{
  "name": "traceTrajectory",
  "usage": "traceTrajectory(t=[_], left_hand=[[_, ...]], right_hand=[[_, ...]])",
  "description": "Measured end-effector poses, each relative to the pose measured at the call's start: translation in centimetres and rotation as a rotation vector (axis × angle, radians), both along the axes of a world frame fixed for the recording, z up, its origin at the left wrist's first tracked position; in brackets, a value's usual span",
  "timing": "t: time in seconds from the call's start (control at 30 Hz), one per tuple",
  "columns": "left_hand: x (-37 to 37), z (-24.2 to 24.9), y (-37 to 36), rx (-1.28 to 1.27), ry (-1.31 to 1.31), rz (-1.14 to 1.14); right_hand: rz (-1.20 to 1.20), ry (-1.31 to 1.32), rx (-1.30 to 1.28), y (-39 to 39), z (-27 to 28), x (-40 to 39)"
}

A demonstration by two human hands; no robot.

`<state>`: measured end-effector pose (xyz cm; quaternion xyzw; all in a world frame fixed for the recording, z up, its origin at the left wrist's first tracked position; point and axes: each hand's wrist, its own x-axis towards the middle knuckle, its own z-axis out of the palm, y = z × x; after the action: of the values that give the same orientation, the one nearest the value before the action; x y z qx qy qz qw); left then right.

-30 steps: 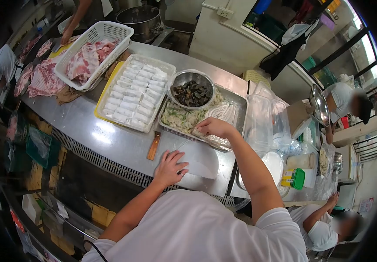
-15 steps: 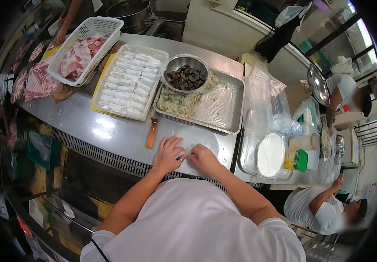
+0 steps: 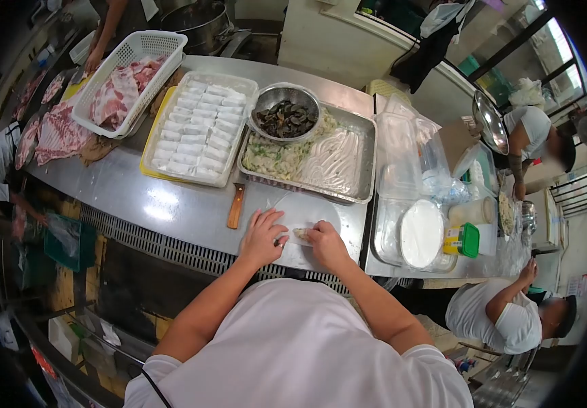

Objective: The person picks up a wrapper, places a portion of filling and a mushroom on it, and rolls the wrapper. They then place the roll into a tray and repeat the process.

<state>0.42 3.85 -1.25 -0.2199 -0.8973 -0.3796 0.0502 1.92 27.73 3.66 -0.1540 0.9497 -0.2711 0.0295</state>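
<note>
On the steel worktable before me lies a thin, see-through round wrapper (image 3: pixel 315 209). A small lump of pale filling (image 3: pixel 301 233) rests on its near part. My left hand (image 3: pixel 264 236) is at the wrapper's left side, palm down, fingers stretched and apart. My right hand (image 3: pixel 327 245) has its fingers curled and pinched at the right end of the filling; the fingertips partly hide it. Left of my left hand lies a wooden-handled knife (image 3: pixel 236 206). Behind the wrapper stands a metal tray (image 3: pixel 373 160) of greenish filling and white strips, bearing a steel bowl (image 3: pixel 318 107) of dark pieces.
A white tray (image 3: pixel 237 173) of wrapped white rolls is at the back left. Beyond it, a white basket (image 3: pixel 120 126) holds raw meat. To the right are a stack of white rounds (image 3: pixel 422 233), a green-lidded tub (image 3: pixel 469 240) and plastic containers. Other people stand left and right.
My hands have moved apart; the right hand shifted right, bringing the filling into view between them. My left hand's fingers spread slightly. The person at lower right has shifted.
</note>
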Motion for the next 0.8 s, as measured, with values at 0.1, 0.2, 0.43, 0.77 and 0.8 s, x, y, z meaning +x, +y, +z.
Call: traceTrajectory(t=[0.1,0.2,0.43,0.77,0.8], left_hand=[[0.0,-0.2,0.0,0.010,0.028,0.005],[0.1,-0.4,0.1,0.006,0.026,0.007],[0.1,-0.3,0.1,0.010,0.001,0.004],[-0.1,0.0,0.0,0.007,-0.008,-0.008],[-0.1,0.1,0.0,0.004,-0.008,-0.013]], right_hand=[[0.055,0.038,0.002,0.2,-0.4,-0.7],[0.093,0.019,0.048,-0.7,-0.9,-1.5],[-0.128,-0.131,-0.049,-0.1,0.3,-0.7],[-0.258,-0.124,-0.245,2.5,1.7,-1.5],[-0.288,-0.138,-0.288,2.7,2.1,-2.2]])
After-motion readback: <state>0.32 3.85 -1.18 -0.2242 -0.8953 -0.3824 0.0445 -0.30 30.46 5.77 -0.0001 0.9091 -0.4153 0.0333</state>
